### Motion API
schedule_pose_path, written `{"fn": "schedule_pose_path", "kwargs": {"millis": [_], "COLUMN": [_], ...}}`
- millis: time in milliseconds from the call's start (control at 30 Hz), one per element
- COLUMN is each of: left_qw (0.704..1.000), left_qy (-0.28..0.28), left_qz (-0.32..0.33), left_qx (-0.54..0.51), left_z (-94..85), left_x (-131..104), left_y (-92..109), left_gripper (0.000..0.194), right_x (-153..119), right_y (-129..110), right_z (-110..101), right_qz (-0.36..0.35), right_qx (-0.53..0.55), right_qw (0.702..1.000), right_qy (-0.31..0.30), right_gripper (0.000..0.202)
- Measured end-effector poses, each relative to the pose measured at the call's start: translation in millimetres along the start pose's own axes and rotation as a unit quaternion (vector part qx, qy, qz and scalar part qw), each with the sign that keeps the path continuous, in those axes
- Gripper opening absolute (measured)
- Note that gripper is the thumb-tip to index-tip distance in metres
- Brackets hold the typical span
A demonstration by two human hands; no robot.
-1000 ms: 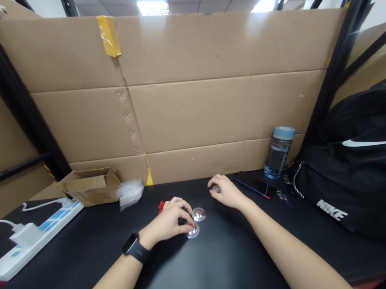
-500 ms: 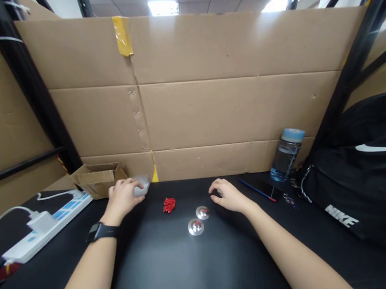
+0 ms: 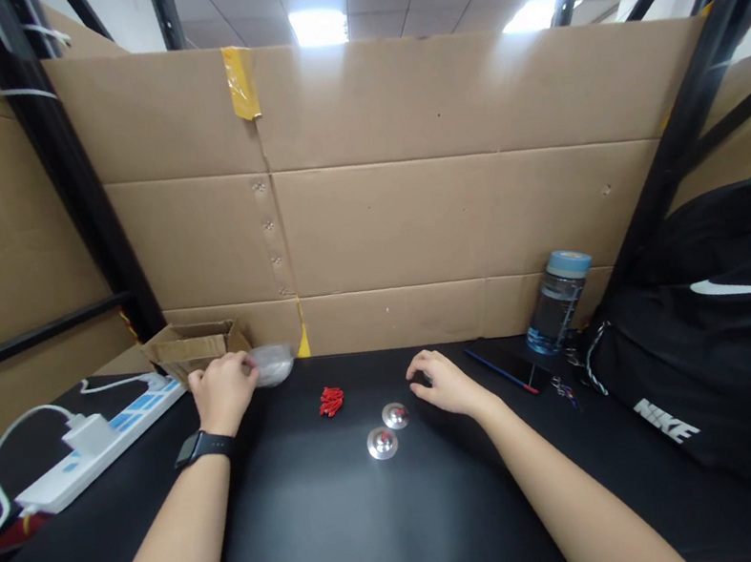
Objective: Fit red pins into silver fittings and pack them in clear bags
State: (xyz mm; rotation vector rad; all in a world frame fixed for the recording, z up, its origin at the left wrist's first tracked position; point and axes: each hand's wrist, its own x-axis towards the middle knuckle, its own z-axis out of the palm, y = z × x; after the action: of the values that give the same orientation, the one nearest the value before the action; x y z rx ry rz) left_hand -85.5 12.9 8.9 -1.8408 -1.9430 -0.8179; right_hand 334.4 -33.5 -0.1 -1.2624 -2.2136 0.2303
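Note:
My left hand [image 3: 221,390], with a dark watch on the wrist, is at the front of the cardboard box [image 3: 187,345], its fingertips at the left edge of a clear plastic bag [image 3: 272,364]. The fingers look bent together; whether they pinch the bag is unclear. My right hand [image 3: 443,382] rests on the black table [image 3: 390,530] with curled fingers apart and nothing seen between them. Two round silver metal discs [image 3: 382,443] lie left of it, close together. Behind them, further left, is a small pile of red pieces [image 3: 331,401].
At the left lies a white power strip [image 3: 104,452] with cables. To the right are a blue pen [image 3: 500,369], small keyrings [image 3: 564,391], a water bottle [image 3: 559,302] and a black backpack [image 3: 744,352]. A cardboard wall [image 3: 408,217] stands behind.
My left hand has moved left, away from the middle of the plastic bag, which now shows more fully and spread out. My right hand has stayed nearly still. The view has shifted slightly.

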Motion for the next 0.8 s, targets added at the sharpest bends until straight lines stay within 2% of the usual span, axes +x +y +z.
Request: {"fn": "schedule_pose_path", "kwargs": {"millis": [133,300,433,500,633,800], "left_qw": [1.000,0.996,0.987,0.978,0.956,0.933], "left_qy": [0.003,0.089,0.123,0.111,0.050,-0.048], "left_qz": [-0.015,-0.018,-0.024,-0.014,0.024,0.128], "left_qx": [0.010,-0.017,-0.104,-0.176,-0.290,-0.333], "left_z": [-3.2,-8.4,-14.1,-14.6,-7.7,-0.7], "left_x": [-0.8,-3.4,-7.9,-11.6,-24.5,-45.9], "left_y": [2.8,18.9,42.0,56.2,89.3,126.1], "left_gripper": [0.014,0.014,0.014,0.016,0.032,0.030], "right_x": [0.5,0.7,0.5,0.0,-3.4,-10.5], "right_y": [-3.4,-8.3,-10.2,-14.3,-37.3,-71.5], "right_z": [-2.3,-4.2,-3.2,-2.4,-2.2,-0.2], "right_qz": [-0.010,-0.027,-0.035,-0.043,-0.065,-0.128], "right_qx": [0.007,0.015,0.021,0.036,0.099,0.087], "right_qw": [1.000,0.999,0.999,0.998,0.993,0.988], "right_qy": [0.005,0.009,0.017,0.028,0.028,-0.023], "right_gripper": [0.013,0.012,0.011,0.019,0.057,0.071]}}
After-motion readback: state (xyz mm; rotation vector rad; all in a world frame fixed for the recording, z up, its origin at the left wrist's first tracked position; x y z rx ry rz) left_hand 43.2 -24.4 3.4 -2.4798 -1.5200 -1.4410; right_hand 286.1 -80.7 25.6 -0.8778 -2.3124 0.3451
